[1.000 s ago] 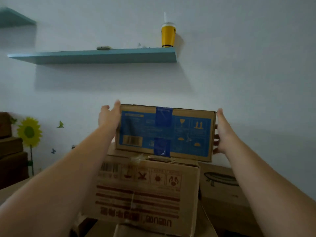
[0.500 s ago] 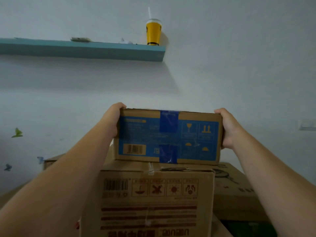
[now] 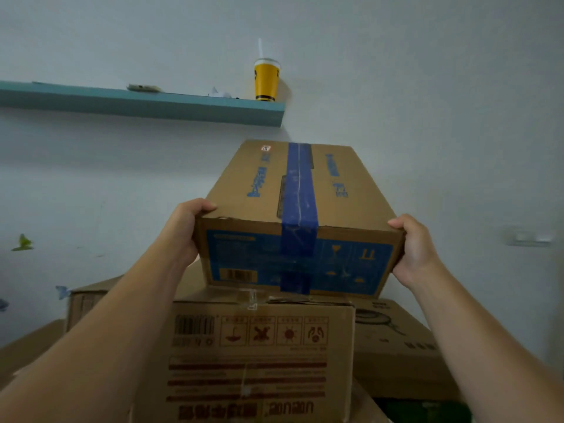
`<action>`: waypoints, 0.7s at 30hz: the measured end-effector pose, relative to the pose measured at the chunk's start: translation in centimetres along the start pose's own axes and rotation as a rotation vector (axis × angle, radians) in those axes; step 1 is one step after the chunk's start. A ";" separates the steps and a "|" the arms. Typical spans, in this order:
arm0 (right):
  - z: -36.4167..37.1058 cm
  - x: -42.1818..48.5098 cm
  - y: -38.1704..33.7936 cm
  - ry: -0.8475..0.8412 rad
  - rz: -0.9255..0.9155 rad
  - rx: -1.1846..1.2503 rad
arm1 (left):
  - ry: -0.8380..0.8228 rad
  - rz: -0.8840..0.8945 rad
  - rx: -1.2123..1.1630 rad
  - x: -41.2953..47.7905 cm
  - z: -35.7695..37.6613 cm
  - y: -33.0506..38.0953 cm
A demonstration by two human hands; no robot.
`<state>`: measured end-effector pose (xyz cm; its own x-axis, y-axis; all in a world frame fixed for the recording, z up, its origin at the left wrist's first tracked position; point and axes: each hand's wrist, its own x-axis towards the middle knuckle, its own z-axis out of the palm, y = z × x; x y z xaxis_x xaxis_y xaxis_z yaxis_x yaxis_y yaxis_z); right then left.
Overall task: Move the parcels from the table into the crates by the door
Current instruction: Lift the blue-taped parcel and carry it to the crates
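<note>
One parcel (image 3: pixel 244 209), centre of frame: brown corrugated carton sealed with blue tape over its top and near face, with a blue printed panel showing glass and this-way-up marks. Position: lower edge at or just above the larger carton (image 3: pixel 259 355) beneath; whether they touch cannot be told. Handling, judged: stiff walls, matt and unlikely to slip, contents possibly fragile going by the glass mark, weight probably modest; best held at the two short ends and kept upright. Left hand (image 3: pixel 183 230): thumb curled over the upper left corner, palm against the end. Right hand (image 3: pixel 412 248): thumb on the upper right edge, palm pressed to the end. Forearms reach up from both lower corners. Surround: more cartons on either side; teal shelf (image 3: pixel 152 103) at upper left carrying a yellow cup (image 3: pixel 266 80)
</note>
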<state>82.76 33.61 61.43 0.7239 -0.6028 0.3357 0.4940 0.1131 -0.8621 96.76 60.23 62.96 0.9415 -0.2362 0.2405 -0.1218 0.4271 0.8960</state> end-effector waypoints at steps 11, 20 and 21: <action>-1.6 -0.4 1.4 -0.027 -0.112 0.083 | -0.076 0.049 0.100 -1.1 -0.9 -0.2; -2.0 -0.1 0.5 -0.169 -0.049 -0.127 | -0.147 0.003 0.247 -0.6 -1.7 -0.5; -1.9 0.2 -0.1 -0.185 -0.013 -0.211 | -0.149 0.013 0.260 -0.7 -1.7 -0.6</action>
<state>81.92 31.96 60.89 0.8036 -0.4462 0.3939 0.4064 -0.0720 -0.9108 96.68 61.65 61.65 0.8852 -0.3660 0.2872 -0.2278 0.1973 0.9535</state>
